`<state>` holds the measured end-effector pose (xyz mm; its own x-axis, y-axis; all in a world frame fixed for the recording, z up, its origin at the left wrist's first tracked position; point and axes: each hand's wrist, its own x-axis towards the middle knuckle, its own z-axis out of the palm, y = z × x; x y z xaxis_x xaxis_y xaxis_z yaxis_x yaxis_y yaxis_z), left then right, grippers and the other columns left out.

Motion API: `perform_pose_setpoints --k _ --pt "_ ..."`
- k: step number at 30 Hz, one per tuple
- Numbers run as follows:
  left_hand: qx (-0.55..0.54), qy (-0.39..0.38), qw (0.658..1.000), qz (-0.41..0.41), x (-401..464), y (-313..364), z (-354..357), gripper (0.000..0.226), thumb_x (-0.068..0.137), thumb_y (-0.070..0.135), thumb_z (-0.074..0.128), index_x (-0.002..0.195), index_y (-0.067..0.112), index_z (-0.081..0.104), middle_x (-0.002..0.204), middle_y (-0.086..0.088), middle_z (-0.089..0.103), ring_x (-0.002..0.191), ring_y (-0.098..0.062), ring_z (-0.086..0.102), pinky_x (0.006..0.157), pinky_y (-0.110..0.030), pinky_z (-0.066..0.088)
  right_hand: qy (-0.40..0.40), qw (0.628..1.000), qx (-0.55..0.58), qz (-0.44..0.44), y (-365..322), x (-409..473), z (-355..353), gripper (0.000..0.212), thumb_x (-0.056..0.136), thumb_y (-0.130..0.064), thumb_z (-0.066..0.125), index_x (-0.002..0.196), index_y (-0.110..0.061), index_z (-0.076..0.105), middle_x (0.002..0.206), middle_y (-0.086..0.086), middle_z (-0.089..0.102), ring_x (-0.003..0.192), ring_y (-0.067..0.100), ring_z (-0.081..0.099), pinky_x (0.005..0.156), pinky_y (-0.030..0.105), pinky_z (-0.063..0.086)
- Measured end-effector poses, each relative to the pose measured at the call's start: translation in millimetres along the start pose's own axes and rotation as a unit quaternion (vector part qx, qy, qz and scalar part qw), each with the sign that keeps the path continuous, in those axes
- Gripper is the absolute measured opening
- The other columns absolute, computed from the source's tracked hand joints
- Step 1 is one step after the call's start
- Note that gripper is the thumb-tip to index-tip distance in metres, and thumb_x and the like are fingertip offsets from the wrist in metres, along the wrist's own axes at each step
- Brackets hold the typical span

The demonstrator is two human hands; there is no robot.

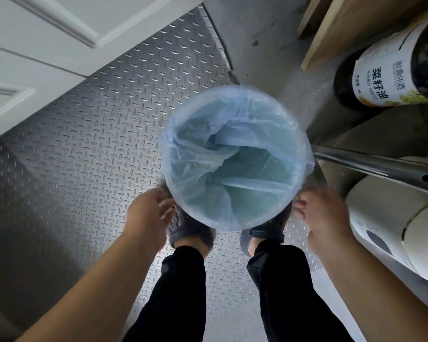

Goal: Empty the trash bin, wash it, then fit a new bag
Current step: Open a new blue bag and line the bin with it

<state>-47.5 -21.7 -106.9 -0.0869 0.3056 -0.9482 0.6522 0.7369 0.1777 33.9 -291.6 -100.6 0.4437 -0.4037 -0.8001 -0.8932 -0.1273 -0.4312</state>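
Observation:
A round trash bin (173, 154) stands on the metal floor just in front of my feet. A translucent blue bag (208, 134) lines it, folded over the rim, and the inside looks empty. My left hand (148, 213) hovers at the bin's lower left rim, fingers spread and blurred. My right hand (324, 218) is at the lower right rim, also blurred, fingers apart. Neither hand visibly grips the bag or the bin.
Diamond-plate metal floor (89, 144) spreads to the left. A white door (35, 45) is at the top left. At the right are a large oil bottle (393, 75), a metal rail (381, 164) and a white appliance (393, 223). My shoes (190, 230) touch the bin's near side.

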Motion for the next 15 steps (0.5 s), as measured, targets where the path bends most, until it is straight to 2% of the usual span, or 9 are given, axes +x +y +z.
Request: perform_pose_setpoints --k 1,2,4,6,9,10,11,13,15 --pt "0.031 0.063 0.995 0.078 -9 6 -3 0.017 0.091 0.006 0.054 0.1 0.013 0.066 0.093 -0.006 0.066 0.083 -0.018 0.061 0.072 -0.028 0.054 0.046 0.987 -0.104 -0.113 -7 -5 -5 0.008 0.08 -0.013 0.053 0.073 -0.017 0.055 0.064 -0.006 0.058 0.06 0.015 0.052 0.053 0.017 0.042" --pt "0.099 0.091 0.975 0.177 -23 11 -4 0.017 0.09 0.008 0.055 0.092 0.021 0.065 0.088 -0.001 0.066 0.077 -0.015 0.06 0.064 -0.024 0.051 0.054 0.956 -0.186 -0.22 -15 -12 -8 0.003 0.078 -0.02 0.053 0.079 -0.02 0.056 0.071 -0.009 0.06 0.064 0.007 0.056 0.057 0.012 0.043" --pt "0.236 0.015 0.909 0.344 -55 13 -1 0.02 0.088 0.014 0.057 0.086 0.032 0.064 0.08 0.009 0.069 0.067 -0.002 0.063 0.053 -0.014 0.05 -0.038 0.894 -0.256 -0.366 -30 -29 -1 0.011 0.081 -0.022 0.053 0.09 -0.028 0.058 0.084 -0.009 0.063 0.075 0.002 0.061 0.066 0.004 0.042" --pt "0.298 -0.114 0.873 0.37 -77 7 16 0.022 0.091 0.017 0.058 0.092 0.038 0.066 0.09 0.009 0.071 0.073 0.0 0.068 0.056 -0.01 0.051 -0.155 0.856 -0.278 -0.408 -42 -39 23 0.02 0.087 -0.017 0.053 0.102 -0.024 0.062 0.097 -0.005 0.066 0.087 0.005 0.064 0.078 0.008 0.046" --pt "0.423 -0.211 0.794 0.382 -78 -1 56 0.034 0.089 0.011 0.052 0.116 0.029 0.063 0.111 0.01 0.065 0.096 -0.006 0.064 0.082 -0.023 0.051 -0.25 0.816 -0.338 -0.396 -55 -33 65 0.032 0.093 -0.004 0.051 0.119 -0.015 0.064 0.117 0.001 0.068 0.108 0.016 0.064 0.096 0.025 0.047" --pt "0.438 -0.214 0.79 0.373 -70 -3 70 0.04 0.088 0.007 0.05 0.122 0.026 0.06 0.113 0.008 0.064 0.101 -0.01 0.063 0.087 -0.028 0.051 -0.262 0.811 -0.359 -0.379 -59 -27 77 0.035 0.094 -0.003 0.05 0.123 -0.016 0.063 0.122 0.001 0.067 0.112 0.016 0.062 0.099 0.025 0.045" --pt "0.445 -0.197 0.799 0.353 -60 -1 81 0.044 0.087 0.004 0.049 0.126 0.024 0.058 0.116 0.004 0.065 0.105 -0.015 0.062 0.091 -0.031 0.05 -0.268 0.813 -0.373 -0.358 -62 -20 87 0.037 0.094 -0.004 0.048 0.126 -0.018 0.062 0.126 0.001 0.066 0.116 0.016 0.06 0.101 0.024 0.043" --pt "0.43 -0.155 0.832 0.315 -38 5 98 0.05 0.086 0.003 0.049 0.133 0.021 0.054 0.123 -0.004 0.065 0.113 -0.023 0.06 0.096 -0.035 0.049 -0.275 0.817 -0.391 -0.323 -65 -5 104 0.04 0.094 -0.004 0.045 0.128 -0.019 0.061 0.127 0.001 0.065 0.119 0.017 0.058 0.103 0.025 0.042" --pt "0.398 -0.124 0.871 0.259 -17 9 107 0.054 0.084 0.004 0.049 0.135 0.022 0.053 0.125 -0.005 0.065 0.115 -0.028 0.059 0.098 -0.04 0.05 -0.282 0.804 -0.422 -0.311 -64 9 117 0.041 0.093 -0.004 0.044 0.127 -0.019 0.061 0.126 0.003 0.066 0.118 0.021 0.059 0.104 0.03 0.043"
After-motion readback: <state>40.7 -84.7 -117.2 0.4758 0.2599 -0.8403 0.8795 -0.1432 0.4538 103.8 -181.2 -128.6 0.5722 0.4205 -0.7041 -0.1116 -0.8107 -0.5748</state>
